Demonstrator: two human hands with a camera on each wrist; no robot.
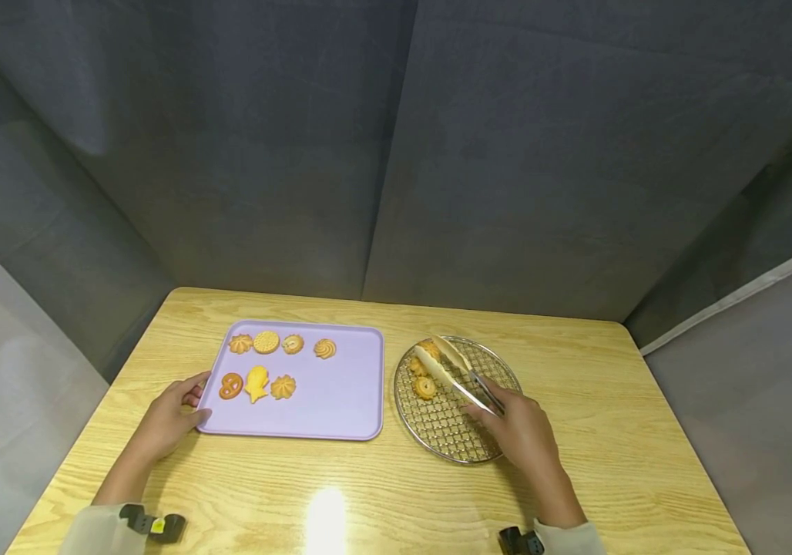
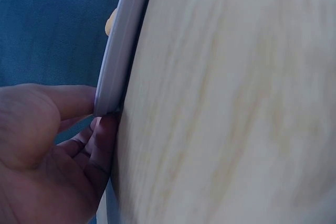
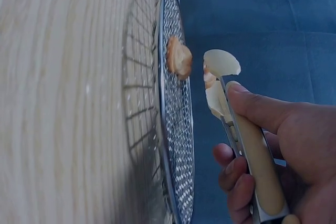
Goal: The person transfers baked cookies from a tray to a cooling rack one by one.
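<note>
My left hand [image 1: 169, 420] pinches the left edge of a lilac tray [image 1: 340, 401], thumb at the rim and fingers curled at its underside in the left wrist view. Two rows of cookies lie on the tray, among them a pretzel [image 1: 231, 385] and a yellow fish-shaped cookie [image 1: 256, 384]. My right hand [image 1: 524, 432] grips tongs [image 3: 257, 166] with cream tips over a round wire rack [image 1: 451, 439]. Between the tips shows a browned cookie [image 3: 209, 79], partly hidden by them. A swirled cookie [image 1: 425, 388] rests on the rack, with another cookie [image 1: 418, 367] just behind it.
The wooden table [image 1: 264, 486] carries the tray at left and the rack at right, a narrow gap between them. Grey curtains [image 1: 285, 193] stand behind the table and along both sides. The rack's mesh sits raised above the tabletop.
</note>
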